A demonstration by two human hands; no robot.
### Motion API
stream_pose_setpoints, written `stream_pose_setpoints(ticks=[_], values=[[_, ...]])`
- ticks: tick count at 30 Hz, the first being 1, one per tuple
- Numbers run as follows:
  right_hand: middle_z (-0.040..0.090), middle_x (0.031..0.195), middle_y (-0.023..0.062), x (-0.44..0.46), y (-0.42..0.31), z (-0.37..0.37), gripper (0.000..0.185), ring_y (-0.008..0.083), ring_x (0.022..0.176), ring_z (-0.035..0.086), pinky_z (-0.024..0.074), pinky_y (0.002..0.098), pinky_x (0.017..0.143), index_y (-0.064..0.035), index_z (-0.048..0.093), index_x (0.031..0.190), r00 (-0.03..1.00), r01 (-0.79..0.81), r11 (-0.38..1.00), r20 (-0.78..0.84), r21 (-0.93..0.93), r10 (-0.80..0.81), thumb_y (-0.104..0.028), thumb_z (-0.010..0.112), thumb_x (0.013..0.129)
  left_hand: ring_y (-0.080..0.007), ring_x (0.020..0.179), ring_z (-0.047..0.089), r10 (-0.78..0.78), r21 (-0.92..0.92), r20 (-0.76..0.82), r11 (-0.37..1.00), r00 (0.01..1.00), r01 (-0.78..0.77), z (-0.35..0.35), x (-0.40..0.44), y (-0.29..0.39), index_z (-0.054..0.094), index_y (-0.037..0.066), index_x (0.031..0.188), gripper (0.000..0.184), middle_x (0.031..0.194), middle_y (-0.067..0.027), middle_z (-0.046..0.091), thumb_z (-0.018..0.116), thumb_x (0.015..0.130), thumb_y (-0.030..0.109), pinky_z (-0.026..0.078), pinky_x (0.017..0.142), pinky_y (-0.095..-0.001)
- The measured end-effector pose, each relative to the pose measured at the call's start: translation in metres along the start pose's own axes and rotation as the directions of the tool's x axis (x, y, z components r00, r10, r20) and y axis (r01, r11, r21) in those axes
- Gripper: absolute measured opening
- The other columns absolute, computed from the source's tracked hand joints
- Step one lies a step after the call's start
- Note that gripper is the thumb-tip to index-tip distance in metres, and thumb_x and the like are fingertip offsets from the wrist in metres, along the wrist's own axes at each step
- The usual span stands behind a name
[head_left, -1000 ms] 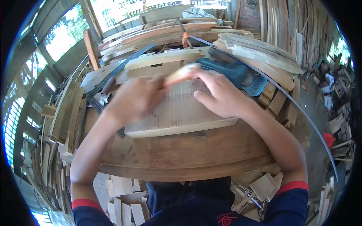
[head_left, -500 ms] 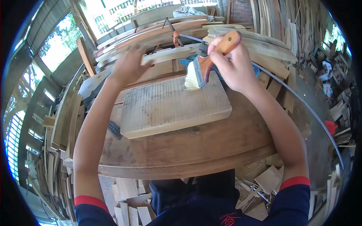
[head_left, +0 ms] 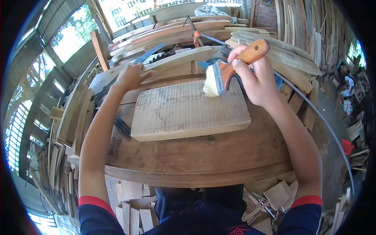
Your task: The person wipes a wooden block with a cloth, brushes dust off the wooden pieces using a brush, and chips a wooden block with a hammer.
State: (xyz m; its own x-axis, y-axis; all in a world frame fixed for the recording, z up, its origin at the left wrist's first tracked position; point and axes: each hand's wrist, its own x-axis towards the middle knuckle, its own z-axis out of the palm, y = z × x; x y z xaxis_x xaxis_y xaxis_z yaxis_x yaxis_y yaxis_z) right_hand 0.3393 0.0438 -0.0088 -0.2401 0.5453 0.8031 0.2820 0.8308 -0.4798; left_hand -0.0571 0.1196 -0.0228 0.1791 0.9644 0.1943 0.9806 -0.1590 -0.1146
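In my right hand (head_left: pixel 256 80) is a wide paintbrush (head_left: pixel 226 74) with a wooden handle and pale bristles. Its bristles hang down at the far right part of a thick wooden block (head_left: pixel 190 109); whether they touch it I cannot tell. The block lies flat on a brown wooden table (head_left: pixel 203 156). Beyond the block's far left corner, my left hand (head_left: pixel 132 77) has its thumb apart and holds nothing visible. Its fingertips, partly hidden, are close to a pale board (head_left: pixel 176 60) at the back of the table.
Stacked planks (head_left: pixel 172 31) lie behind the table, with an orange-and-black tool (head_left: pixel 196 38) on them. A blue strip (head_left: pixel 150 53) lies beyond my left hand. Dark patterned material (head_left: pixel 122 127) touches the block's left side. A hose (head_left: pixel 313 103) curves past on the right.
My left hand has come down towards the pale board at the back. My right hand still holds the paintbrush over the block. The whole view has shifted slightly.
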Motion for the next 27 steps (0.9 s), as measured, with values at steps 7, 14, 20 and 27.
stream_pose_setpoints(ticks=[7, 14, 20, 27], values=[[0.065, 0.074, 0.0087, -0.004, -0.005, 0.007, 0.012, 0.0167, 0.063, 0.063, 0.0499, 0.0322, 0.061, 0.0008, 0.063, 0.093, 1.0, 0.002, 1.0, -0.003, 0.011, -0.002, -0.01, 0.058, 0.093, -0.0465, 0.086, 0.065, 0.157, -0.048, -0.157, 0.985, 0.975, -0.166, 0.012, -0.013, 0.011, 0.057, -0.002, 0.099, 0.061, 0.087, -0.0269, 0.065, 0.061, 0.098, 0.059, 0.049, 0.077, -0.0541], [0.063, 0.072, 0.0059, -0.006, -0.005, 0.008, 0.01, 0.0125, 0.061, 0.059, 0.0471, 0.0293, 0.059, 0.0004, 0.063, 0.097, 0.999, 0.033, 0.999, -0.011, 0.002, -0.033, -0.008, 0.06, 0.093, -0.0441, 0.076, 0.066, 0.203, 0.149, -0.319, 0.975, 0.926, -0.163, -0.023, -0.024, -0.003, 0.051, 0.001, 0.104, 0.055, 0.076, -0.0214, 0.065, 0.055, 0.102, 0.056, 0.051, 0.067, -0.0532], [0.062, 0.075, 0.006, -0.006, -0.004, 0.008, 0.009, 0.0121, 0.06, 0.056, 0.044, 0.0293, 0.057, 0.0009, 0.064, 0.097, 0.999, 0.036, 0.999, 0.004, 0.002, -0.036, -0.007, 0.059, 0.095, -0.0454, 0.079, 0.068, 0.091, 0.032, -0.406, 0.996, 0.909, -0.085, 0.004, -0.022, -0.031, 0.05, 0.001, 0.103, 0.054, 0.08, -0.0247, 0.069, 0.05, 0.105, 0.055, 0.051, 0.068, -0.0546], [0.062, 0.08, 0.0063, -0.008, 0.0, 0.01, 0.01, 0.0112, 0.062, 0.054, 0.0419, 0.029, 0.057, 0.0011, 0.064, 0.098, 0.999, 0.047, 0.999, 0.007, -0.015, -0.047, -0.007, 0.059, 0.096, -0.0493, 0.091, 0.066, -0.113, -0.041, -0.201, 0.993, 0.973, 0.107, 0.016, -0.03, -0.022, 0.052, 0.001, 0.111, 0.058, 0.092, -0.0286, 0.069, 0.045, 0.105, 0.059, 0.05, 0.078, -0.0573]])
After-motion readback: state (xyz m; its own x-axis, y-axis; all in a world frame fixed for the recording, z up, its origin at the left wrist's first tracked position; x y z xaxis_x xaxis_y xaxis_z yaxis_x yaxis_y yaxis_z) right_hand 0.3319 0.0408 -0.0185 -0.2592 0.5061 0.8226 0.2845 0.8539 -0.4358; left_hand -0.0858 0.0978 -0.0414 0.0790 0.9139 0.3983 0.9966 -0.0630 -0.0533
